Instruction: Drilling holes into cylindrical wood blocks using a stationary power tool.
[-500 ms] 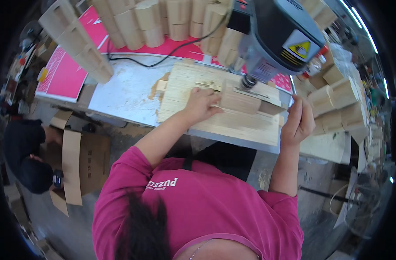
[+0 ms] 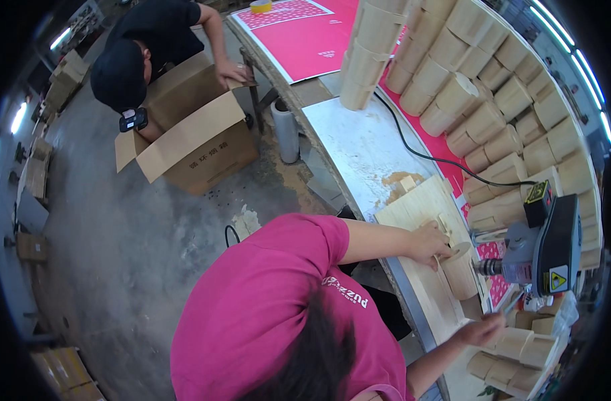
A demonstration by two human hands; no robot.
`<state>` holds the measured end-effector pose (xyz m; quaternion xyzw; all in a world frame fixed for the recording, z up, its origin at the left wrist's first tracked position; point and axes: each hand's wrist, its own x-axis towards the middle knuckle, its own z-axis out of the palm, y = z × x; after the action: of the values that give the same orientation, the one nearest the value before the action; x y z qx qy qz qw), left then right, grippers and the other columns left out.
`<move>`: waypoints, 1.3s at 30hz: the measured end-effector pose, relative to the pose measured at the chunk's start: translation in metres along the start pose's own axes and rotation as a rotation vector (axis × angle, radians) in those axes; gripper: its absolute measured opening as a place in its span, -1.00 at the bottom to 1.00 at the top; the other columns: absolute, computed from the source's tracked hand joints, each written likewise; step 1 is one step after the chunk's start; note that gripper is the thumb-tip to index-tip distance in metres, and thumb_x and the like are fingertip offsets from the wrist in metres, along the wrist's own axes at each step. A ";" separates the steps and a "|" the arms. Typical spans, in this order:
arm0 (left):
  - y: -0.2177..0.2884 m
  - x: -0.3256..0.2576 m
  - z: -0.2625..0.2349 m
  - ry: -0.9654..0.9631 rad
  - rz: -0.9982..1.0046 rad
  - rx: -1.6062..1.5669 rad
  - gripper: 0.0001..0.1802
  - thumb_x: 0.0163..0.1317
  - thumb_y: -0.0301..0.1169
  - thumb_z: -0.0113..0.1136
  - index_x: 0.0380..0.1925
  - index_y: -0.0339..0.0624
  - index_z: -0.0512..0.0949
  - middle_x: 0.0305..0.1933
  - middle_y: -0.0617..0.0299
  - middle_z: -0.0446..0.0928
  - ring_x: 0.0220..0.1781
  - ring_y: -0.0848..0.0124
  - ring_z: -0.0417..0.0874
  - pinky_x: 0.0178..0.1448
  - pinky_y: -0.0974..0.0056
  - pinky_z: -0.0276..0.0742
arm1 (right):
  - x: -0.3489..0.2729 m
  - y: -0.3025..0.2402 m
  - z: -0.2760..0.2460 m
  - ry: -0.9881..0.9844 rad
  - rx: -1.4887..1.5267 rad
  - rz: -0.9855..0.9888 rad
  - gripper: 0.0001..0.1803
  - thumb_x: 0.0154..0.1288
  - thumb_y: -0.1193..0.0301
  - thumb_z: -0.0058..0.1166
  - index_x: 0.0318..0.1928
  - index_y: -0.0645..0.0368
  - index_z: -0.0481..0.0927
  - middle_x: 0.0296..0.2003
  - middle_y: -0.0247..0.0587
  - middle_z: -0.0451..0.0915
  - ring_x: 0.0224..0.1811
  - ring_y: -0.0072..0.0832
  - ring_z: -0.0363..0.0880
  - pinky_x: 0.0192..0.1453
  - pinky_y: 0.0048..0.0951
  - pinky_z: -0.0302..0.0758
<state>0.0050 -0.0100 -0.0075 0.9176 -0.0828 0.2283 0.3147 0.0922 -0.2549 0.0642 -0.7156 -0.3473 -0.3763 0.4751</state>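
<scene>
Pressing a pale round wooden cup (image 2: 460, 273) against the jig board on the bench (image 2: 359, 147) under the grey drill press (image 2: 542, 250), the left hand (image 2: 431, 244) has its grip clenched on the cup's rim. It looks light, stiff and smooth, best held around its side wall. The right hand (image 2: 480, 330) reaches the stacked wooden cups (image 2: 519, 347); I cannot tell its grip.

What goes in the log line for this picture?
left hand: holds wooden cup on board | right hand: by cup pile | drill press: above
</scene>
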 end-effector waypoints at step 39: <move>0.009 -0.083 -0.168 0.217 -0.864 -0.998 -0.68 0.06 -0.22 0.20 -0.57 -0.31 0.51 -0.59 0.27 0.49 -0.61 0.60 0.47 -0.54 0.50 0.35 | -0.046 -0.049 -0.044 -0.815 0.306 1.125 -0.75 0.04 0.34 0.23 -0.34 0.28 0.59 -0.57 -0.49 0.47 -0.54 -0.75 0.30 -0.47 -0.67 0.21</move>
<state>-0.1326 0.0866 0.0752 0.5845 0.2287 0.1068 0.7712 0.0191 -0.2873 0.0560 -0.7954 -0.1242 0.2765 0.5249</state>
